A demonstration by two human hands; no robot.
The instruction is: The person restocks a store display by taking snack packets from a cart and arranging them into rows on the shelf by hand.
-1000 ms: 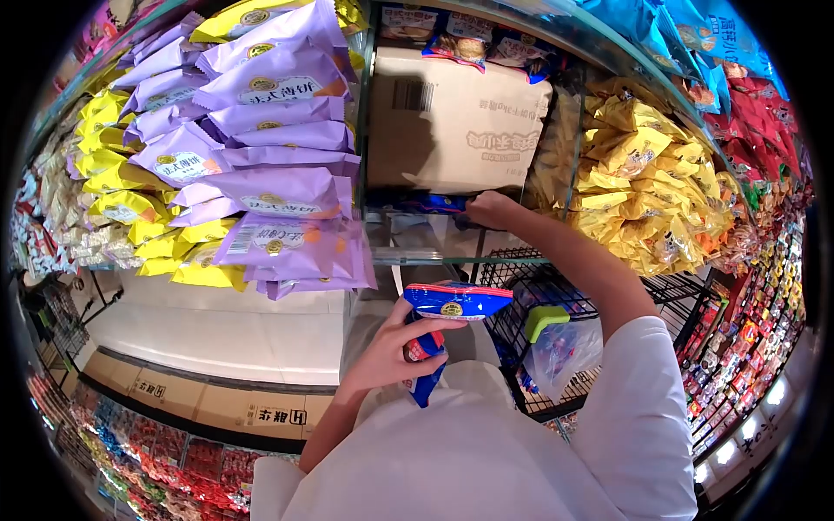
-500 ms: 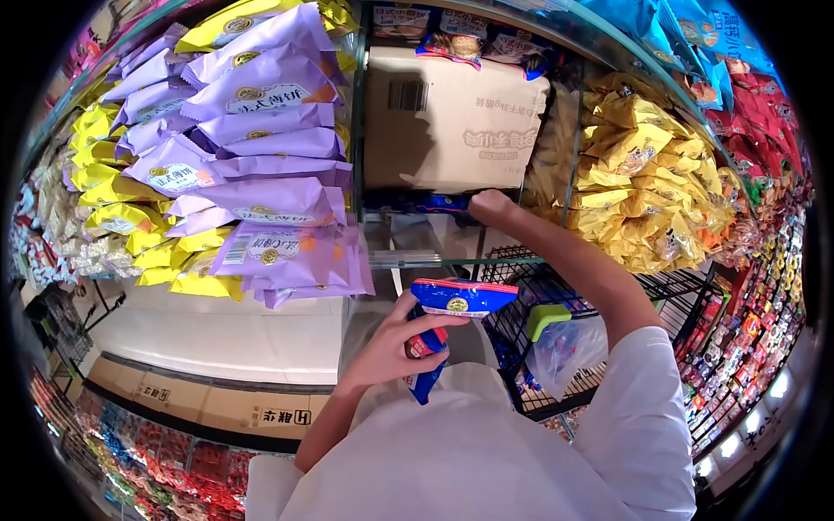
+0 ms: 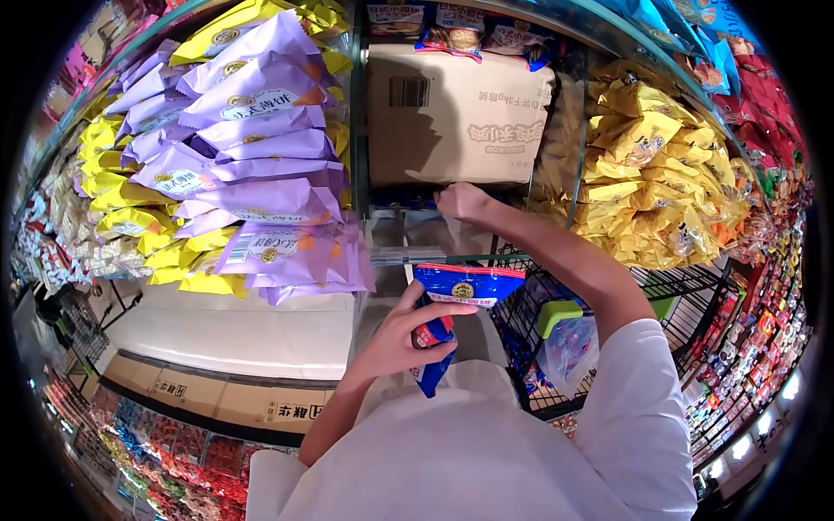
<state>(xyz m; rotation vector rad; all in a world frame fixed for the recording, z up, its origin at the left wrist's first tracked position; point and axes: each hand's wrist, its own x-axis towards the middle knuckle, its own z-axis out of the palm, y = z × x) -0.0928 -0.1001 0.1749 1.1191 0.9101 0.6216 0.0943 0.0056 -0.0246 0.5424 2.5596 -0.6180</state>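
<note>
My left hand point(image 3: 404, 339) is closed round blue snack packets point(image 3: 469, 286), one on top of the fingers and another hanging below, in front of my chest. My right hand point(image 3: 465, 203) is reached into the shelf bay, its fingers curled down at a dark blue packet point(image 3: 401, 201) under the front edge of a cardboard box point(image 3: 452, 122). What its fingertips hold, if anything, is hidden. More blue packets point(image 3: 452, 33) stand behind the box.
Purple packets point(image 3: 261, 104) and yellow packets point(image 3: 130, 221) fill the left bay; golden packets point(image 3: 647, 139) fill the right one. A glass edge point(image 3: 434, 260) runs along the shelf front. Below right is a black wire cart point(image 3: 547, 401) with a plastic bag point(image 3: 569, 352).
My right hand has moved left along the front of the box. My left hand and its packets have shifted slightly right, and the upper packet is tilted to show more of its front.
</note>
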